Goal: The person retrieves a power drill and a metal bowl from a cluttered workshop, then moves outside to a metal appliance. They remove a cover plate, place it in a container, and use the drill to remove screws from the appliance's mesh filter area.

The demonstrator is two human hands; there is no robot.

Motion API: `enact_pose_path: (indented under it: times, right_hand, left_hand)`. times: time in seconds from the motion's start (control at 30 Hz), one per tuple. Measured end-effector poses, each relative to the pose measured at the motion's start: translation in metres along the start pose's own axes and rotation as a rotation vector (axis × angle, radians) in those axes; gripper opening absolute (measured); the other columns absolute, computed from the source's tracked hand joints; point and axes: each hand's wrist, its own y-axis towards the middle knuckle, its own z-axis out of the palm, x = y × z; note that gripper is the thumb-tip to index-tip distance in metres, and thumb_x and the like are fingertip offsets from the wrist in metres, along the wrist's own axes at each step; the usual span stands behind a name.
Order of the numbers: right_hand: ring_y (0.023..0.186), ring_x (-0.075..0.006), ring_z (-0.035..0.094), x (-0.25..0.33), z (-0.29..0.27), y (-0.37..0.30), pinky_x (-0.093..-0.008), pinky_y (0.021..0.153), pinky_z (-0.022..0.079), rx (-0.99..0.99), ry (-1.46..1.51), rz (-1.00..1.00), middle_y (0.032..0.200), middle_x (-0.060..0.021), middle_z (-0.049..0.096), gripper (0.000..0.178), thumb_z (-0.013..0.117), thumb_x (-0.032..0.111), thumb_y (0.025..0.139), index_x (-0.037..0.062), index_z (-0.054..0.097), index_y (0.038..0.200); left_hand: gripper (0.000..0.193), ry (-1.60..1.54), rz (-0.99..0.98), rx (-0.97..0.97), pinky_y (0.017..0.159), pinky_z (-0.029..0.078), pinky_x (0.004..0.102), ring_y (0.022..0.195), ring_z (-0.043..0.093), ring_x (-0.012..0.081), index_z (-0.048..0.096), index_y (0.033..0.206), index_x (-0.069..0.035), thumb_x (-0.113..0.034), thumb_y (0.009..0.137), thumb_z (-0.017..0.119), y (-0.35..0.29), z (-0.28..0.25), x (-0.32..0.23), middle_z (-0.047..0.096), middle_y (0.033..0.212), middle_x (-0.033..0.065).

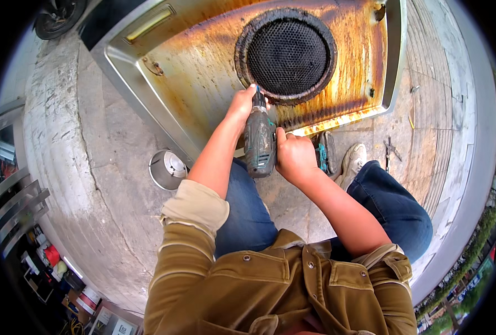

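Note:
A dark grey cordless drill (259, 146) lies between my hands, its nose pointed away from me at the near rim of a round black mesh filter (289, 53). My right hand (296, 155) is closed at the drill's right side, where its handle is mostly hidden. Around the drill's front end curl the fingers of my left hand (241, 105), with the thumb along the bit. The filter sits in a metal range hood (203, 84), whose inner face is coated in brown and orange grease. The bit's exact contact point is hidden.
Left of my knee stands a round metal cup (169, 170). A dark and teal object (326, 153) rests beside my shoe (353, 162). Pliers (392, 152) lie on the paving further right. A wheel (60, 17) shows at the far left, and cluttered goods (53, 257) at the lower left.

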Motion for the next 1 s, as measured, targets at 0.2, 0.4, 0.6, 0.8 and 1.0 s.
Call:
enact_pose_path:
  times: [0.2, 0.4, 0.6, 0.8, 1.0]
  right_hand:
    - [0.07, -0.0257, 0.059, -0.008, 0.03, -0.015, -0.0361, 0.064, 0.043, -0.087, 0.033, -0.028, 0.074, -0.0103, 0.056, 0.046, 0.06, 0.006, 0.062, 0.0006, 0.048, 0.106]
    - [0.076, -0.0252, 0.056, -0.034, 0.056, -0.026, -0.0372, 0.067, 0.04, -0.168, 0.103, -0.063, 0.078, -0.0084, 0.054, 0.045, 0.058, 0.006, 0.063, 0.0034, 0.049, 0.108]
    - [0.076, -0.0253, 0.055, -0.06, 0.061, -0.027, -0.037, 0.065, 0.039, -0.248, 0.12, -0.129, 0.077, -0.0077, 0.053, 0.043, 0.059, 0.008, 0.064, 0.0062, 0.049, 0.105]
    - [0.077, -0.0259, 0.054, -0.066, 0.077, -0.032, -0.0369, 0.065, 0.039, -0.294, 0.204, -0.148, 0.077, -0.008, 0.053, 0.041, 0.056, 0.005, 0.064, 0.0056, 0.049, 0.104]
    - [0.077, -0.0269, 0.054, -0.068, 0.084, -0.036, -0.0366, 0.066, 0.038, -0.295, 0.232, -0.166, 0.076, -0.009, 0.052, 0.038, 0.055, 0.004, 0.065, 0.0048, 0.049, 0.103]
  left_hand:
    - [0.031, 0.065, -0.078, 0.022, 0.052, 0.049, 0.027, 0.058, 0.059, 0.0151, 0.053, 0.083, -0.002, -0.032, 0.084, 0.06, -0.006, 0.003, 0.007, 0.058, 0.071, 0.0075]
    - [0.011, -0.089, -0.006, -0.112, 0.041, 0.042, 0.0289, 0.045, 0.051, 0.0156, 0.048, 0.074, -0.003, -0.004, 0.074, 0.06, -0.011, 0.024, 0.023, 0.052, 0.06, 0.006]
    - [0.011, -0.098, 0.07, -0.185, 0.045, 0.045, 0.0287, 0.049, 0.053, 0.0158, 0.049, 0.076, -0.003, -0.005, 0.073, 0.059, -0.006, 0.035, 0.04, 0.053, 0.063, 0.0064]
    - [0.009, -0.057, 0.083, -0.242, 0.045, 0.045, 0.028, 0.049, 0.053, 0.0155, 0.049, 0.075, -0.002, -0.004, 0.073, 0.058, -0.01, 0.041, 0.047, 0.053, 0.063, 0.0066]
    - [0.008, -0.061, 0.076, -0.258, 0.045, 0.045, 0.0291, 0.051, 0.053, 0.0154, 0.05, 0.077, -0.003, -0.006, 0.076, 0.057, -0.015, 0.041, 0.053, 0.053, 0.064, 0.0057]
